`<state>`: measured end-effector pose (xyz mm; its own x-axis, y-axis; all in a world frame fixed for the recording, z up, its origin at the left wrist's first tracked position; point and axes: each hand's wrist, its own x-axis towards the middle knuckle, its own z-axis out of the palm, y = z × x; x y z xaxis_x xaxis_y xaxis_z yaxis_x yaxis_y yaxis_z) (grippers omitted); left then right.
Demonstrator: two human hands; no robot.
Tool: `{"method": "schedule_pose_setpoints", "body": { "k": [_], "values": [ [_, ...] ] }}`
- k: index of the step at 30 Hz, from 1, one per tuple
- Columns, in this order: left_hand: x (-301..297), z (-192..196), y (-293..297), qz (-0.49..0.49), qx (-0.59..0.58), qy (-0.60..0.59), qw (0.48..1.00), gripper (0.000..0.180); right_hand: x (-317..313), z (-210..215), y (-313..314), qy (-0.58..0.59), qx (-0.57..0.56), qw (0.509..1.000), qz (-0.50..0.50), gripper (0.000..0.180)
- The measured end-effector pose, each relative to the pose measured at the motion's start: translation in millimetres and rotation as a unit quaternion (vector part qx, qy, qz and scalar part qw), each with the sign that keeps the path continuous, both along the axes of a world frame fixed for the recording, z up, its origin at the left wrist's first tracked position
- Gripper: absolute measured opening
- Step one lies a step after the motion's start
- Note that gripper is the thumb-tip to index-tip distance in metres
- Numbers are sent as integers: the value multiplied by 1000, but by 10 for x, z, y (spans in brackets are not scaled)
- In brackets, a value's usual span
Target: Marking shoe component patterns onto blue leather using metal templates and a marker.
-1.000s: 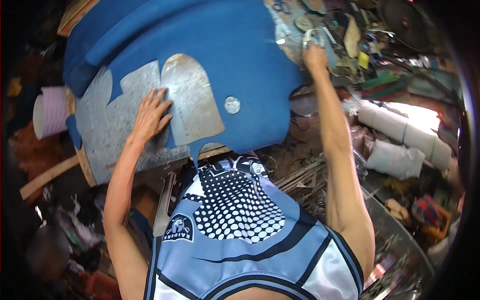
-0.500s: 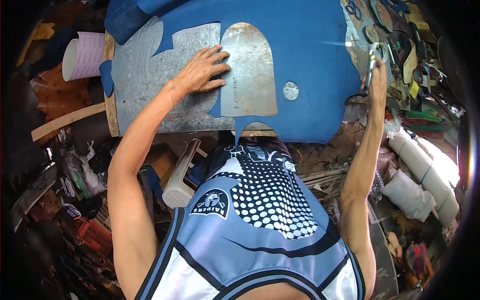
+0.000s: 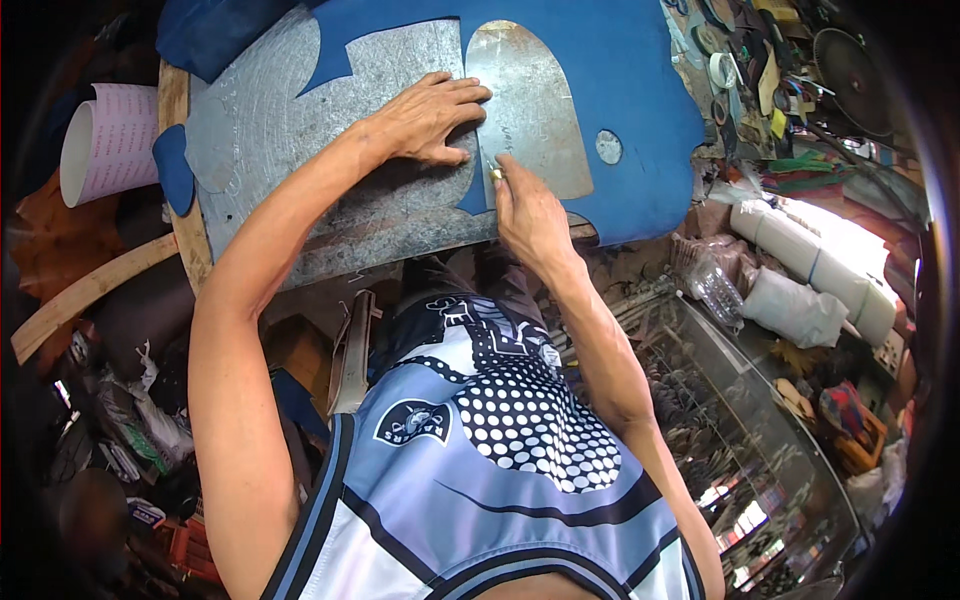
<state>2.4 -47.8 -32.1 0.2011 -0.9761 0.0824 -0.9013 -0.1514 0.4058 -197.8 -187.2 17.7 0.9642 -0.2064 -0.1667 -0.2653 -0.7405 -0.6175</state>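
Note:
A blue sheet of leather-like material (image 3: pixel 640 80) lies over a scuffed grey metal worktop (image 3: pixel 400 55), which shows where the sheet is cut away. On the blue sheet rests an arch-topped metal template (image 3: pixel 535 100) with writing on it. My left hand (image 3: pixel 432 118) is open, fingers spread, with its fingertips at the template's left edge. My right hand (image 3: pixel 532 210) is closed on a small metal tool with a brass-coloured end (image 3: pixel 495 174), over the template's lower left corner. Most of the tool is hidden by the fingers.
Rolls of tape (image 3: pixel 722 70) and scraps crowd the table's right end. A small round disc (image 3: pixel 608 147) lies on the blue sheet. A white printed roll (image 3: pixel 115 145) stands at the left. Large wrapped rolls (image 3: pixel 815 255) and a glass-topped case (image 3: pixel 740 400) are at the right.
My right hand has come from the table's right end to the template's lower left edge, holding a metal tool. My left hand stays beside the template, its fingers slightly shifted.

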Motion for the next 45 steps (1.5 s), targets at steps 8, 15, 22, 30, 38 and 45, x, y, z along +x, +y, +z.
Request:
{"method": "schedule_pose_setpoints", "body": {
  "k": [8, 15, 22, 30, 38, 45],
  "values": [
    [20, -104, 46, 7, -27, 35, 999, 74, 221, -51, 162, -6, -51, 999, -17, 30],
    [18, -66, 5, 7, -26, 57, 998, 73, 420, -135, 176, -41, -83, 996, -8, 30],
    [-19, -99, -16, 27, -17, 40, 999, 73, 481, -170, 202, -47, -108, 992, -44, 29],
    [-142, -95, -5, 43, 5, 27, 999, 73, 232, -107, 281, -22, -99, 993, -67, 28],
    [-203, -123, -15, 58, 14, 7, 998, 76, 49, -92, 322, -21, -83, 993, -78, 26],
    [-195, -106, -31, 55, 26, 14, 998, 75, -28, -58, 321, -14, -96, 994, -57, 30]
  ]
}}
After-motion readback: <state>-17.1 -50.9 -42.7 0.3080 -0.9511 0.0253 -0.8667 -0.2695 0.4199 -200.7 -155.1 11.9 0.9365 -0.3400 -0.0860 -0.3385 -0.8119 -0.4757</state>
